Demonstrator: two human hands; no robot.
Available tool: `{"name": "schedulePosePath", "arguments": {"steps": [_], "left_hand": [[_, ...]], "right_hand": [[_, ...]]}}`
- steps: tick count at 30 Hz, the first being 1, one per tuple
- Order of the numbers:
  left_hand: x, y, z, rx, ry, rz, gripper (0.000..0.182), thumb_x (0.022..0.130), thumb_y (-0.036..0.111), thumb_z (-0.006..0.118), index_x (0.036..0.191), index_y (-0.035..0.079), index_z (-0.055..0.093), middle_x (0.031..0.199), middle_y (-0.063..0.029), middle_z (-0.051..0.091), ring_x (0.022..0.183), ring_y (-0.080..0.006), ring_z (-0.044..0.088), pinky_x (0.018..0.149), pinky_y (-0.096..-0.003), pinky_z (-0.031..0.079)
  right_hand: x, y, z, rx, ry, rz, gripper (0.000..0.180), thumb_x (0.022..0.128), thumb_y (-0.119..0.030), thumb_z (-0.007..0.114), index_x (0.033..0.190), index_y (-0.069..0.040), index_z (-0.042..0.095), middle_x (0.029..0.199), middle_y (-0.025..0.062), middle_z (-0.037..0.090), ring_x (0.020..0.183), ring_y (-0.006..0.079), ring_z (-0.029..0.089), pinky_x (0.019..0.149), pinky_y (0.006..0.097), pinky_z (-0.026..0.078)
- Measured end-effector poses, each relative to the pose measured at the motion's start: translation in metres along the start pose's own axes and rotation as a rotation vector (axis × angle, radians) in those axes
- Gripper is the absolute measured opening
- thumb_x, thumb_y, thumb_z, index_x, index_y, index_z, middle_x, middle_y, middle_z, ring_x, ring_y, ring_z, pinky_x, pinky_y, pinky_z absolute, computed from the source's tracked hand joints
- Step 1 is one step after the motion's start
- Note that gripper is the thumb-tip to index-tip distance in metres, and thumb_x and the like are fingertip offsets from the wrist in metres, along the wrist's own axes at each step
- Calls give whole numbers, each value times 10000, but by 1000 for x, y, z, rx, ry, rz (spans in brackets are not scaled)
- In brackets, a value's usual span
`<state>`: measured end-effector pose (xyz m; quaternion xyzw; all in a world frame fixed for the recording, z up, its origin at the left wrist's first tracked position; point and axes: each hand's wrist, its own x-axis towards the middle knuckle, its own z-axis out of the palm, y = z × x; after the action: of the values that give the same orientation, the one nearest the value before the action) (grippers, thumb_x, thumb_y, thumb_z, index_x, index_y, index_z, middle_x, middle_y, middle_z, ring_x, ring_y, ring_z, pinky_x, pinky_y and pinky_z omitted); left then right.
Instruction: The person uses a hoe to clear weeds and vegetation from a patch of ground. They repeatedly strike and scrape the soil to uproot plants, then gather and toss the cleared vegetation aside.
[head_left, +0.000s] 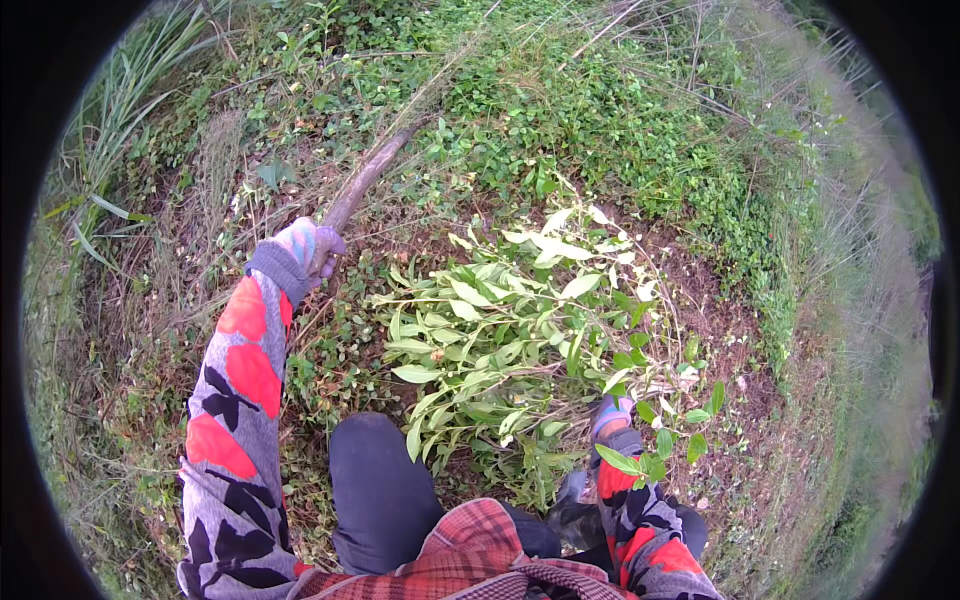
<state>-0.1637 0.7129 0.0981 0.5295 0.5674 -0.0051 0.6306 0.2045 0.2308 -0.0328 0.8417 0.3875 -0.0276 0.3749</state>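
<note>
My left hand (311, 247), in a striped glove, is closed around the near end of a thick wooden stick (367, 176). The stick slants up and away, its far end darker among low plants; whether it is a tool's handle I cannot tell. In front of my knees lies a bundle of cut leafy branches (480, 322), pale green leaves pointing mostly left. At the bundle's right side my right hand (615, 416), also gloved, grips the gathered stems (570, 420). Leaves cover part of its fingers.
Low green ground cover (510, 120) spreads beyond the bundle. Tall grass blades (124, 142) stand at the far left, and dry thin stalks (750, 97) at the far right. My bent knee (382, 465) and a dark boot (574, 521) are close to the branches.
</note>
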Motion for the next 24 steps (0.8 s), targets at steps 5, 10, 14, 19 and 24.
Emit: {"name": "schedulePosePath", "arguments": {"steps": [5,10,14,19,24], "left_hand": [[8,12,50,-11,-78,66,164,802,184,625,765,44,547,552,-49,509,410,-165,482,388,-329,408],[-7,-8,21,31,71,8,165,799,181,626,774,35,553,553,-53,512,408,-166,486,384,-333,408],[-5,-6,32,40,63,35,166,796,178,628,781,28,559,554,-55,514,406,-168,489,380,-337,408],[-14,4,40,60,67,101,169,793,175,629,790,19,566,556,-59,516,403,-170,494,376,-342,409],[-41,13,8,167,127,138,188,783,173,634,818,-2,575,556,-67,518,393,-178,501,360,-348,402]], "right_hand": [[35,91,84,382,204,165,249,927,-233,502,1131,-181,635,1042,60,678,907,221,668,687,364,516],[35,11,31,407,4,174,314,902,-265,497,1167,-142,614,1176,84,620,1031,255,601,794,380,485],[21,22,1,611,55,530,395,839,-345,554,1144,-104,625,1264,122,566,1154,310,527,909,396,451],[2,37,-87,777,-185,458,471,809,-396,578,1142,-66,619,1195,186,607,1110,349,580,934,426,462],[-15,34,-54,602,-117,103,439,762,-367,664,1054,-40,636,998,213,655,970,371,628,835,449,500]]}}
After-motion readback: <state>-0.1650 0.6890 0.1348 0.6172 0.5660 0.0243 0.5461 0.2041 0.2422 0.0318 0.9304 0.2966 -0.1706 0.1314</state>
